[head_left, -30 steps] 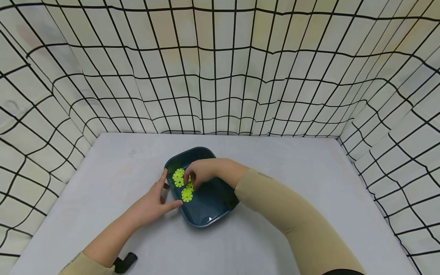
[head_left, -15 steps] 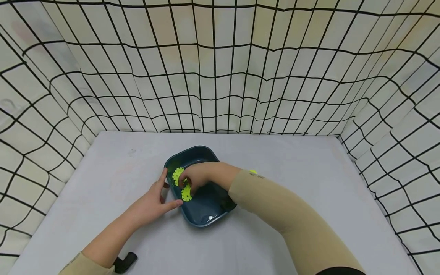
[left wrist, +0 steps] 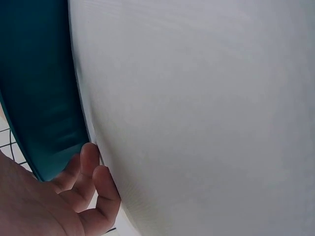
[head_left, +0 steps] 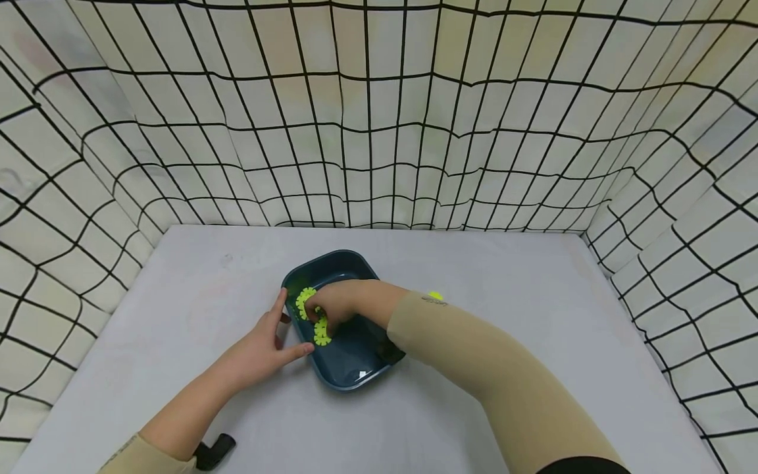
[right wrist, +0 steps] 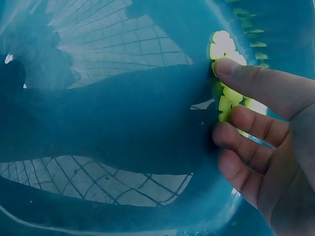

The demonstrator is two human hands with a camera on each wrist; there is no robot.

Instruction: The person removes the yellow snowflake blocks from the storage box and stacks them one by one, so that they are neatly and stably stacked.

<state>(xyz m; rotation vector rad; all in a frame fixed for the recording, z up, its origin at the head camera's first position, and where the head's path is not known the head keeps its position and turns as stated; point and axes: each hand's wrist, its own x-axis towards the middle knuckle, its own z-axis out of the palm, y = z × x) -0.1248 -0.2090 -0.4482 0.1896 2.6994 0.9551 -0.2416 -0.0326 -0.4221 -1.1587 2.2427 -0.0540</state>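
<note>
A dark blue rectangular tray (head_left: 349,365) sits at an angle on the table. Near its left side lie several yellow-green toothed plastic discs (head_left: 322,336), partly covered by my right hand (head_left: 339,301). In the right wrist view, that hand's thumb (right wrist: 234,69) and index finger pinch at one of the discs (right wrist: 231,96), the other fingers bent beside it. My left hand (head_left: 260,349) touches the tray's left rim with spread fingers and thumb. In the left wrist view, the left fingers (left wrist: 106,196) rest along the tray's outer wall (left wrist: 49,88).
Another yellow-green piece (head_left: 435,295) shows on the table (head_left: 485,263) just behind my right sleeve (head_left: 468,355). A black device (head_left: 214,452) sits at my left wrist. Black netting (head_left: 370,131) over a white backdrop surrounds the table's back and sides.
My right hand has moved slightly left and down among the discs. The sleeve's shift uncovers the yellow-green piece behind it. My left hand stays at the rim.
</note>
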